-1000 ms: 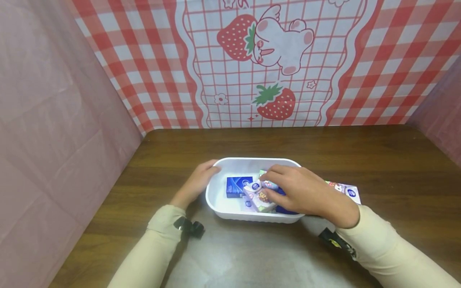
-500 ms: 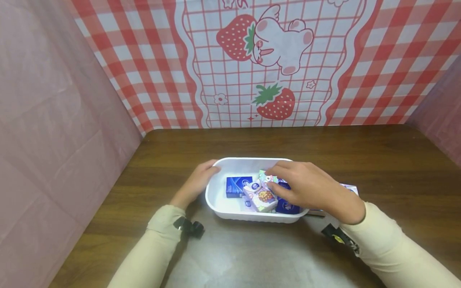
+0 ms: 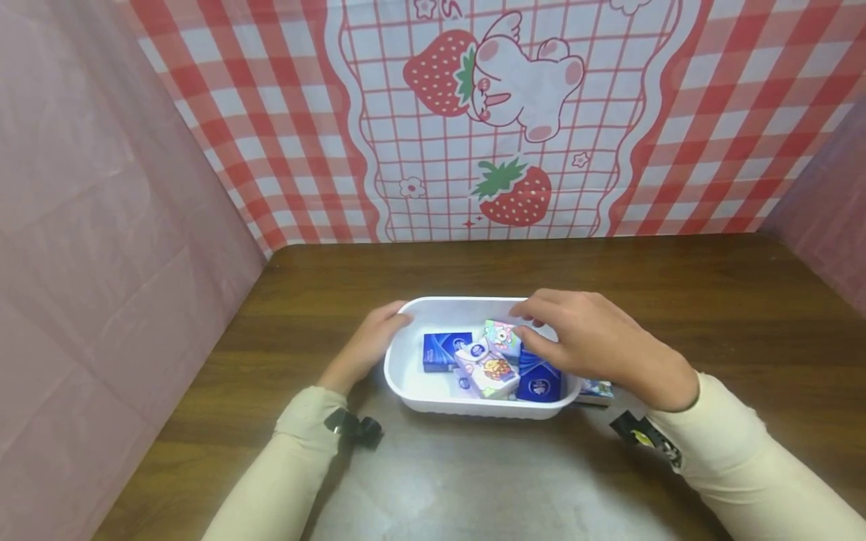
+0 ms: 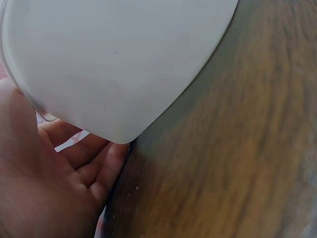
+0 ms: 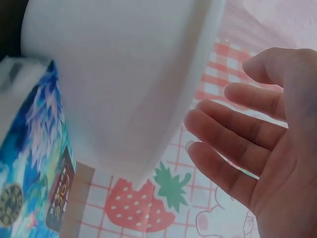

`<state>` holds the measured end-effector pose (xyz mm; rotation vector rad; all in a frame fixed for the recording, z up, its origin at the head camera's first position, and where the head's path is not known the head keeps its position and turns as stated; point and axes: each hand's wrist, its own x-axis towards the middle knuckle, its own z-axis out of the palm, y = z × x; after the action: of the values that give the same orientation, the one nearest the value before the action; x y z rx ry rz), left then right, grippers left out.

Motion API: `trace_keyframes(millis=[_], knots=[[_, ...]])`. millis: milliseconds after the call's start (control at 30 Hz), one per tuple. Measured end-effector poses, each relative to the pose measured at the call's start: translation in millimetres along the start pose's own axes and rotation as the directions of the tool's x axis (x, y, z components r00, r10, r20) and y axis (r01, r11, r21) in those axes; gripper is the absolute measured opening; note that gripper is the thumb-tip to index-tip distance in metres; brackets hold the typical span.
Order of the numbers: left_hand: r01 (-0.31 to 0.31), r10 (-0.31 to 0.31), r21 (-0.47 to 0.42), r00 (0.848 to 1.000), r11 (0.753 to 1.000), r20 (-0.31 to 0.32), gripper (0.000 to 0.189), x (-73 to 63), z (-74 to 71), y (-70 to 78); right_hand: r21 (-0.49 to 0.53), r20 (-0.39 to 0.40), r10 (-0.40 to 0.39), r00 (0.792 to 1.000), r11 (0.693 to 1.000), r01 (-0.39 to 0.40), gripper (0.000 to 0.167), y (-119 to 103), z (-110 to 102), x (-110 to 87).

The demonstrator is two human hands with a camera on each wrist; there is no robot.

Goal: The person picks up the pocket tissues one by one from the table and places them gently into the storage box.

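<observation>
A white oval plastic tub (image 3: 473, 409) stands on the table. My left hand (image 3: 368, 342) grips its left end, the thumb over the rim and the fingers against the outside, as the left wrist view shows. Inside lie small packs that look like pocket tissues: a blue pack (image 3: 441, 352) at the left, a white cartoon-printed pack (image 3: 489, 373) in the middle, a green-edged cartoon pack (image 3: 502, 336) behind it and a dark blue pack (image 3: 539, 385) at the right. Over the tub's right end hovers my right hand (image 3: 598, 338), fingers loosely bent around nothing.
Just outside the tub's right end lies a colourful blue printed pack (image 5: 37, 148), partly hidden by my right hand in the head view. The brown wooden table (image 3: 325, 278) ends at a red checked strawberry-print cloth (image 3: 298, 150). A pink cloth (image 3: 101, 263) hangs at the left.
My right hand has lifted off the packs and drawn back to the right, uncovering the dark blue and green-edged packs. My left hand keeps its grip on the tub.
</observation>
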<state>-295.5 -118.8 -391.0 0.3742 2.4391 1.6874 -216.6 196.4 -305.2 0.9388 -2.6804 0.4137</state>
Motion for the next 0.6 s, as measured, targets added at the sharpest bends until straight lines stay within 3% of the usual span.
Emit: trace_keyframes(millis=[233, 600], knots=[[-0.009, 0.009, -0.011, 1.0, 1.0, -0.001, 0.035, 0.0, 0.2, -1.2, 0.004, -0.017, -0.005, 1.0, 1.0, 0.005, 0.032, 4.6, -2.1, -0.1], [-0.011, 0.011, -0.009, 1.0, 1.0, 0.009, 0.035, 0.9, -0.8, -2.9, -0.037, -0.013, 0.061, 0.998, 0.997, -0.062, 0.033, 13.9, -9.0, -2.9]])
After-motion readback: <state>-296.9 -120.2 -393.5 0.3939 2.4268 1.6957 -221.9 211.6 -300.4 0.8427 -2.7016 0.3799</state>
